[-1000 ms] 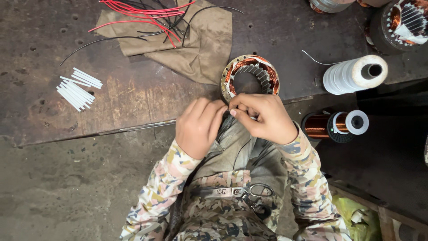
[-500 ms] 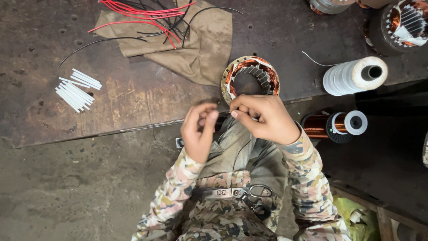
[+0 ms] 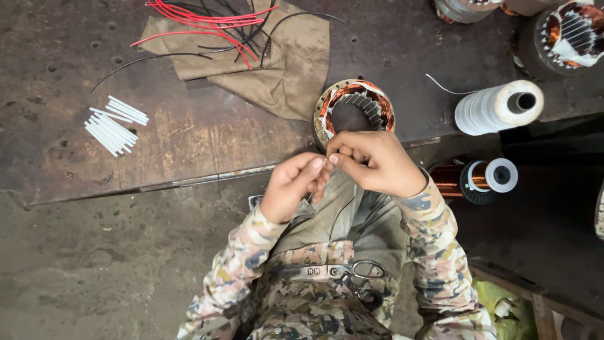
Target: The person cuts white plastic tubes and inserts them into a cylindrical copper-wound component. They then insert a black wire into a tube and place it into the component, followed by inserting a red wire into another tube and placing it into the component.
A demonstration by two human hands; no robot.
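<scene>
Stator ring (image 3: 354, 108), w/ copper windings and a toothed steel core, lies flat at the near edge of the workbench (image 3: 189, 145), just beyond both hands. Right hand (image 3: 377, 162) sits directly in front of the ring, knuckles up, fingers curled tight, thumb and forefinger pinched together; whatever is pinched is too small to tell. Left hand (image 3: 292, 184) comes up from lower left, wrist bent, fingertips closed and meeting the right-hand fingertips at approx. the ring's near rim; held item not discernible. Both forearms in patterned camo sleeves, angled inward to the meeting point. Scissors (image 3: 352, 272) lie on the lap below. Left of ring: tan cloth (image 3: 277, 56) carrying red and black wires (image 3: 207, 22); farther left, white sleeve tubes (image 3: 115, 124). Right of ring: white thread spool (image 3: 497, 106); copper wire spool (image 3: 475, 179) nearer, beside the right wrist.
</scene>
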